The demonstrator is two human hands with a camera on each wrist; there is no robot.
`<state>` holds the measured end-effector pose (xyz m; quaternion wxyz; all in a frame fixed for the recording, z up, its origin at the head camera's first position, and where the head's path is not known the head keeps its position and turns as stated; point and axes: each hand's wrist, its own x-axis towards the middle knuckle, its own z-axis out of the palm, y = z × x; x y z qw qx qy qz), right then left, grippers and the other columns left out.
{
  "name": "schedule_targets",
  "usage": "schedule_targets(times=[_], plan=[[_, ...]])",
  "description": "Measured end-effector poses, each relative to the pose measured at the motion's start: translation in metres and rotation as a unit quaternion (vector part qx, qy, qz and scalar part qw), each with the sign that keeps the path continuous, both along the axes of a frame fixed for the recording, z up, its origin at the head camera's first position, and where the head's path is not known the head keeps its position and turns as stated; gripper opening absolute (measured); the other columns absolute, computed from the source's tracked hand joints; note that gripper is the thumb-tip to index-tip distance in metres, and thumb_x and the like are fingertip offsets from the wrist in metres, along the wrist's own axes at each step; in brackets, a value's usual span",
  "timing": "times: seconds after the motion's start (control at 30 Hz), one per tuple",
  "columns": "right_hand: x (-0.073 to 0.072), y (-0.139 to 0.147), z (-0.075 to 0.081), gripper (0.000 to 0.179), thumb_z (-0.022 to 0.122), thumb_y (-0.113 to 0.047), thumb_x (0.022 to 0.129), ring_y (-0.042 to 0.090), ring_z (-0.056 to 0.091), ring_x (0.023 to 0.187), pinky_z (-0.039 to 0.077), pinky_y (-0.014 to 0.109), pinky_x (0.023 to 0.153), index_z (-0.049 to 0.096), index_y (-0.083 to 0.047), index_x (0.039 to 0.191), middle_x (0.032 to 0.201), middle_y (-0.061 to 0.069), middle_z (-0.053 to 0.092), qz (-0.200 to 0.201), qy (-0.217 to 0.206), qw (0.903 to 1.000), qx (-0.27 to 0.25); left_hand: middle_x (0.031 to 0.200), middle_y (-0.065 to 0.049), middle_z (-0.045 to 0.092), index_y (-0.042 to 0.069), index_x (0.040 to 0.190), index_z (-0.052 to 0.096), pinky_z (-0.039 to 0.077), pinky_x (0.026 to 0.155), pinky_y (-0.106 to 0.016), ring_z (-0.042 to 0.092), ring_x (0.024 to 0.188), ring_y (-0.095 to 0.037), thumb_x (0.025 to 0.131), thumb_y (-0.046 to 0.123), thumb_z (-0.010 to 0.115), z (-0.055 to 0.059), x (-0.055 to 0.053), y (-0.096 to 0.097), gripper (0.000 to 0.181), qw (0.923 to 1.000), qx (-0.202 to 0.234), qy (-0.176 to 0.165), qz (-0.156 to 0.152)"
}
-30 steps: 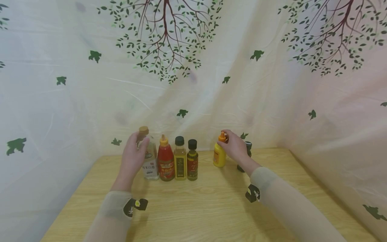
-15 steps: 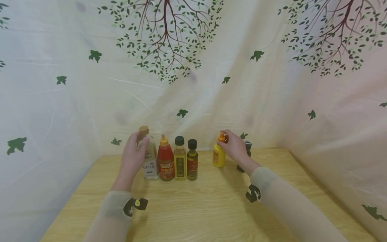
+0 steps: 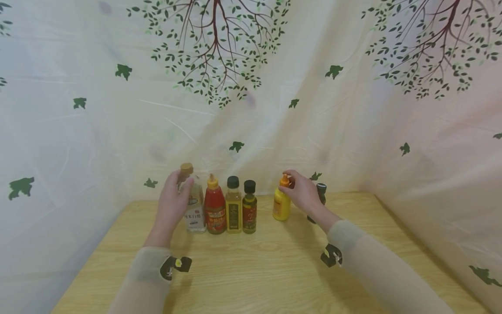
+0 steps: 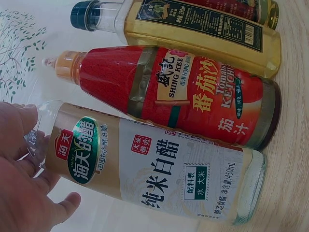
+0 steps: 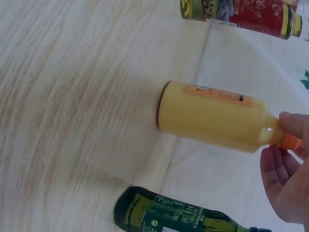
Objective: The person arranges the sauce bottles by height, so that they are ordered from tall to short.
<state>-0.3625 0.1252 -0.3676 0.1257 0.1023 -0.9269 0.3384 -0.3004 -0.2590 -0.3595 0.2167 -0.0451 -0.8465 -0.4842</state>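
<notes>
At the left end of a bottle row, my left hand (image 3: 171, 196) grips the neck of a clear white vinegar bottle (image 4: 159, 169), which stands upright on the table. Right beside that stands a red ketchup bottle (image 4: 193, 96) with a yellow nozzle cap. Further right, my right hand (image 3: 305, 192) pinches a yellow squeeze bottle (image 5: 212, 116) at its neck, just under the orange cap (image 5: 291, 141). This bottle is upright, close over the tabletop, with a gap between it and the row. Part of its cap is hidden by my fingers.
Two oil bottles continue the row: a square one with pale yellow oil (image 3: 234, 209) and a smaller one with a red label (image 3: 249, 211). A dark green bottle (image 5: 169, 210) stands behind my right wrist. A printed curtain (image 3: 251, 131) hangs behind the wooden table (image 3: 251, 270).
My right hand has moved the yellow squeeze bottle slightly left and nearer to me, toward the row. The left hand and the vinegar bottle have stayed in place.
</notes>
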Motion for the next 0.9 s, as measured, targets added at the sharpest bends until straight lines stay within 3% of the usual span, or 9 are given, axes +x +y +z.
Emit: schedule_targets(times=[0.6,0.9], plan=[[0.025,-0.006,0.006,0.053,0.080,-0.014,0.104,0.033,0.072,0.122,0.063,0.051,0.103,0.060,-0.016,0.153,0.142,0.018,0.071,0.075,0.012,0.9970,-0.018,0.161,-0.022,0.051,0.005,0.162,0.045,0.033,0.128,-0.067,0.040,0.157,-0.045,0.118,0.041,0.053,0.000,0.000,0.001,0.057,1.0000,0.000,0.003,-0.001],[0.035,-0.008,0.005,0.050,0.079,-0.012,0.104,0.031,0.071,0.118,0.063,0.049,0.101,0.062,-0.014,0.151,0.137,0.016,0.073,0.110,0.009,0.9935,-0.025,0.164,-0.024,0.048,0.002,0.165,0.040,0.031,0.129,-0.067,0.037,0.158,-0.046,0.118,0.042,0.052,0.003,0.004,0.002,0.063,1.0000,-0.001,-0.008,0.000]])
